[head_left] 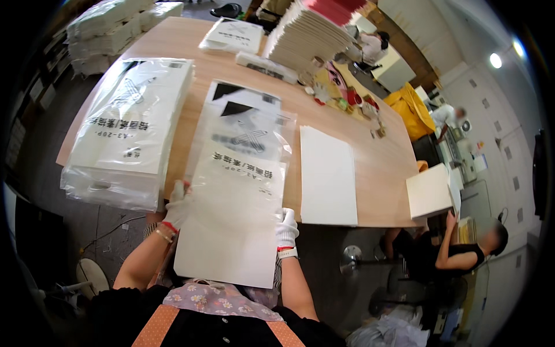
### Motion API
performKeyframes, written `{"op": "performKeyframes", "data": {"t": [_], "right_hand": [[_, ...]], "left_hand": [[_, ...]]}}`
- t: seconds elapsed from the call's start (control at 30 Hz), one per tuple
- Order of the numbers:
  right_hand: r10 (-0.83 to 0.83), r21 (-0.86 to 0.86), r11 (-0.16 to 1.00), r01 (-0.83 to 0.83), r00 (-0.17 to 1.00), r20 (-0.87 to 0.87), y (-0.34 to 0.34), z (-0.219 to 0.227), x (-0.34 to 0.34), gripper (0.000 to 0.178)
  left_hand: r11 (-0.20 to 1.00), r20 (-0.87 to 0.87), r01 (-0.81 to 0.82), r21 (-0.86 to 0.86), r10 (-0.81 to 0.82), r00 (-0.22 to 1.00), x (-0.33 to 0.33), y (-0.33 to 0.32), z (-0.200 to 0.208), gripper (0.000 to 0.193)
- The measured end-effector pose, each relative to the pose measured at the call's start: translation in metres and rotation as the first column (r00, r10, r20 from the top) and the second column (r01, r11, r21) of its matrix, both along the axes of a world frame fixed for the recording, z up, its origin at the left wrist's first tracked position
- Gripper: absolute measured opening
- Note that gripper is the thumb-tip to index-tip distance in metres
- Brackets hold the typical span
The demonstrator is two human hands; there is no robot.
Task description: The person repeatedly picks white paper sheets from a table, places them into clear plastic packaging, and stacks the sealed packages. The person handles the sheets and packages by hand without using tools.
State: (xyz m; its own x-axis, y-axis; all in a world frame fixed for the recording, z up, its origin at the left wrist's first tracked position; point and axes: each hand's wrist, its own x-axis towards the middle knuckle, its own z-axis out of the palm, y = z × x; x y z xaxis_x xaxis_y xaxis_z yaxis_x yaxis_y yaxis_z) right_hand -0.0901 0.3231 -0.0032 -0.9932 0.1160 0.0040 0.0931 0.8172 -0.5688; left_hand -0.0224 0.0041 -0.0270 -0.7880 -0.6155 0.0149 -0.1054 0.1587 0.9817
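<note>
From where I watch, my right hand (286,228), gloved, has its fingers curled on the right edge of the paper (225,237). My left hand (178,208), gloved too, lies along the opposite edge, a little farther from the body; its fingertips are partly hidden, so I cannot tell how firmly it grips. The paper lies directly between the hands, its near end past the table edge, toward the body. Its long axis runs away from the body, the far end leaning slightly right. The clear bag (250,170) covers the far part, printed end pointing ahead of both hands; the left hand looks nearer to it. Beyond the left hand, ahead and leftward, sits a bagged stack (124,104); right of the right hand and slightly ahead, white sheets (328,173) lie on the table (384,185).
</note>
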Motion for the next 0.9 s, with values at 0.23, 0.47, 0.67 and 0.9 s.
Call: {"op": "performKeyframes", "data": {"t": [0.23,0.47,0.67,0.9], "right_hand": [[0.176,-0.197,0.964,-0.176,0.984,-0.017,0.043,0.019,0.130,0.034],[0.513,-0.469,0.771,-0.431,0.857,0.055,0.068,0.042,0.243,0.013],[0.295,-0.238,0.927,-0.289,0.955,-0.012,0.068,0.044,0.185,0.022],[0.151,-0.969,0.126,0.214,0.961,0.232,0.091,-0.006,0.144,0.028]], "left_hand": [[0.961,0.206,0.271,0.062,-0.278,0.938,0.141,0.029,0.037,0.008],[0.804,0.045,0.581,-0.129,-0.581,0.813,0.211,0.031,0.042,0.017],[0.926,0.092,0.270,0.265,-0.302,0.949,0.203,0.038,0.069,0.013],[0.798,-0.290,0.393,-0.458,-0.551,0.782,0.121,0.058,0.125,0.013]]}}
